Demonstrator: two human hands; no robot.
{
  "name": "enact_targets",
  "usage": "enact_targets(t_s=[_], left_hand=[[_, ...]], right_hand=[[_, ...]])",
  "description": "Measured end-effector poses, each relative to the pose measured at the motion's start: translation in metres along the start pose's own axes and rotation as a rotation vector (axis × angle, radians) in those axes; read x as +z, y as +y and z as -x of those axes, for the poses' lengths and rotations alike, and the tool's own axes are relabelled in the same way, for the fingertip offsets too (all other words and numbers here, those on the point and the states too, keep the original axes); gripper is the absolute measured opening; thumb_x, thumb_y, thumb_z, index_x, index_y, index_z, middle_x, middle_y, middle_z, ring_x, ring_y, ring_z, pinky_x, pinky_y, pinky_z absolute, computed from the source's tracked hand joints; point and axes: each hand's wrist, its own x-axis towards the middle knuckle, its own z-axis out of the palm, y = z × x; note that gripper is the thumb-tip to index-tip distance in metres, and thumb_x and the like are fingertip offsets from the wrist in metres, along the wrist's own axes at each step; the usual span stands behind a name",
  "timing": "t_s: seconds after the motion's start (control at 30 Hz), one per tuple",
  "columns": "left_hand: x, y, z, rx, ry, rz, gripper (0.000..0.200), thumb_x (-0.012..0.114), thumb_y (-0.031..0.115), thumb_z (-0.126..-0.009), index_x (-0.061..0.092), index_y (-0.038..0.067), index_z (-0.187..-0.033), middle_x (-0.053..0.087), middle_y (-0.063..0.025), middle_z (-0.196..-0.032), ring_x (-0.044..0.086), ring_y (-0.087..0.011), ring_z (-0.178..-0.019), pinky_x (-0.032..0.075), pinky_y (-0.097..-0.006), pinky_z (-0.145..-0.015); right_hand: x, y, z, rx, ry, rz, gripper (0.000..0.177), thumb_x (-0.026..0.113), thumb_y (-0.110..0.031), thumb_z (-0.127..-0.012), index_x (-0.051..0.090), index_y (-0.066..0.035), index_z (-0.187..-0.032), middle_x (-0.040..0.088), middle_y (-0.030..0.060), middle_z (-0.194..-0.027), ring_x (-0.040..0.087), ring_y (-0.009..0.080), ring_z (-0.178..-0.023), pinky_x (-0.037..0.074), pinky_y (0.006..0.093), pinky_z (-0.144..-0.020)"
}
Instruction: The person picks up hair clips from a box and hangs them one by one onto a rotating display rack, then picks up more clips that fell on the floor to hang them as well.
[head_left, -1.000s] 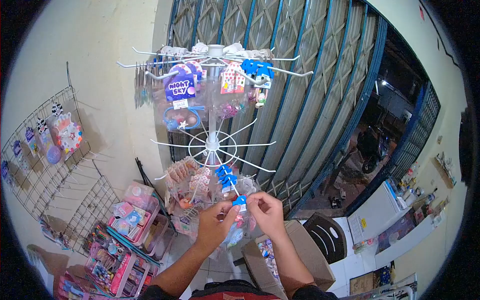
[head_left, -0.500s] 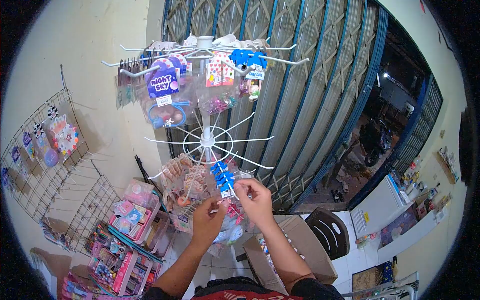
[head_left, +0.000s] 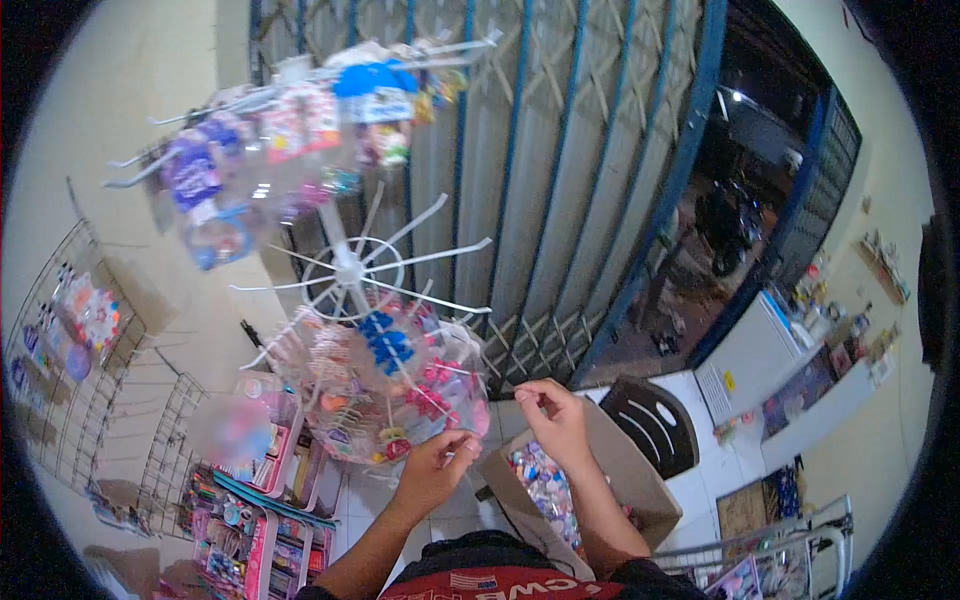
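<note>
The white wire display rack [head_left: 347,268] leans left in view, hung with packets. Blue-topped packets [head_left: 385,342] sit along a lower hook, with pink bow packets [head_left: 430,395] beside them. My left hand [head_left: 436,470] is just below this hook's front end, thumb and fingers pressed together; whatever is between them is too small to make out. To the right, apart from the rack, my right hand [head_left: 555,425] is in a pinch, its contents also unclear. Higher up hang a blurred purple card packet [head_left: 192,175] and a blue-topped one [head_left: 375,92].
An open cardboard box [head_left: 630,470] with many small packets stands below my right hand, beside a dark chair [head_left: 650,425]. Pink bins [head_left: 265,540] of small goods are at lower left, wire grids [head_left: 75,350] on the left wall. A folding metal gate [head_left: 520,180] stands behind.
The rack's top has swung left and its upper packets are blurred. My right hand has come off the blue-topped packets and moved right; my left hand is lower and slightly right.
</note>
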Motion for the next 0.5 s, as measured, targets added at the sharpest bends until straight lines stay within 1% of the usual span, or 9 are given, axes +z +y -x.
enact_targets(t_s=[0.1, 0.17, 0.2, 0.23, 0.3, 0.33, 0.4, 0.43, 0.5], left_hand=[[0.019, 0.004, -0.007, 0.002, -0.07, -0.013, 0.022, 0.059, 0.016, -0.095, 0.062, -0.001, -0.108, 0.068, -0.0072, -0.094, 0.064, -0.0121, -0.092, 0.048, -0.0262, -0.082], [0.033, 0.002, -0.012, 0.085, -0.111, -0.008, 0.021, 0.054, 0.013, -0.097, 0.059, -0.001, -0.112, 0.067, -0.0099, -0.099, 0.063, -0.0157, -0.093, 0.049, -0.0293, -0.085], [0.039, -0.006, -0.016, 0.083, -0.124, -0.02, 0.02, 0.055, 0.011, -0.096, 0.059, 0.0, -0.112, 0.067, -0.0101, -0.101, 0.063, -0.0155, -0.095, 0.048, -0.029, -0.087], [0.046, -0.009, -0.019, 0.043, -0.157, -0.024, 0.02, 0.055, 0.011, -0.096, 0.059, 0.0, -0.112, 0.067, -0.0101, -0.101, 0.063, -0.0155, -0.095, 0.048, -0.029, -0.087], [0.062, -0.018, -0.024, 0.034, -0.138, -0.051, 0.019, 0.055, 0.009, -0.096, 0.059, 0.0, -0.112, 0.067, -0.0105, -0.101, 0.063, -0.0158, -0.096, 0.048, -0.0293, -0.088], [0.069, -0.024, -0.026, -0.017, -0.168, -0.054, 0.019, 0.055, 0.009, -0.096, 0.059, 0.0, -0.112, 0.067, -0.0105, -0.101, 0.063, -0.0158, -0.096, 0.048, -0.0293, -0.088], [0.082, -0.034, -0.033, -0.005, -0.183, -0.046, 0.019, 0.057, 0.008, -0.095, 0.059, 0.0, -0.111, 0.067, -0.0105, -0.101, 0.063, -0.016, -0.097, 0.048, -0.0289, -0.087], [0.088, -0.04, -0.034, -0.045, -0.204, -0.049, 0.019, 0.057, 0.008, -0.095, 0.059, 0.0, -0.111, 0.067, -0.0105, -0.101, 0.063, -0.016, -0.097, 0.048, -0.0289, -0.087], [0.098, -0.052, -0.038, -0.078, -0.215, -0.027, 0.019, 0.059, 0.002, -0.092, 0.06, -0.002, -0.11, 0.064, -0.0087, -0.105, 0.062, -0.0158, -0.1, 0.048, -0.0293, -0.089]], right_hand=[[-0.03, 0.013, 0.019, 0.113, 0.054, 0.04, 0.014, 0.067, -0.01, -0.088, 0.069, 0.001, -0.095, 0.063, 0.0017, -0.08, 0.055, 0.0066, -0.073, 0.044, 0.0227, -0.066], [-0.047, 0.023, 0.032, 0.234, 0.124, -0.01, 0.014, 0.066, -0.012, -0.089, 0.068, 0.001, -0.095, 0.063, 0.0003, -0.08, 0.054, 0.0058, -0.073, 0.044, 0.0224, -0.066], [-0.055, 0.024, 0.037, 0.235, 0.144, -0.022, 0.016, 0.065, -0.013, -0.091, 0.068, 0.001, -0.095, 0.063, -0.0011, -0.08, 0.053, 0.0051, -0.074, 0.044, 0.022, -0.067], [-0.064, 0.034, 0.044, 0.239, 0.154, 0.034, 0.016, 0.064, -0.013, -0.091, 0.067, 0.002, -0.095, 0.062, -0.0018, -0.079, 0.053, 0.0049, -0.074, 0.044, 0.0216, -0.067], [-0.078, 0.043, 0.056, 0.304, 0.203, 0.029, 0.015, 0.063, -0.012, -0.091, 0.067, 0.002, -0.095, 0.062, -0.0011, -0.077, 0.053, 0.0054, -0.073, 0.044, 0.0217, -0.066], [-0.085, 0.045, 0.061, 0.358, 0.225, 0.031, 0.015, 0.063, -0.012, -0.091, 0.067, 0.002, -0.095, 0.062, -0.0011, -0.077, 0.053, 0.0054, -0.073, 0.044, 0.0217, -0.066], [-0.1, 0.05, 0.067, 0.368, 0.239, 0.059, 0.013, 0.063, -0.01, -0.091, 0.067, 0.001, -0.095, 0.062, 0.0002, -0.076, 0.053, 0.0061, -0.071, 0.043, 0.0219, -0.065], [-0.106, 0.059, 0.072, 0.411, 0.254, 0.059, 0.013, 0.063, -0.01, -0.091, 0.067, 0.001, -0.095, 0.062, 0.0002, -0.076, 0.053, 0.0061, -0.071, 0.043, 0.0219, -0.065], [-0.119, 0.079, 0.083, 0.363, 0.293, 0.04, 0.011, 0.064, -0.009, -0.09, 0.067, 0.001, -0.095, 0.062, 0.0012, -0.077, 0.052, 0.0065, -0.069, 0.043, 0.0222, -0.064]])
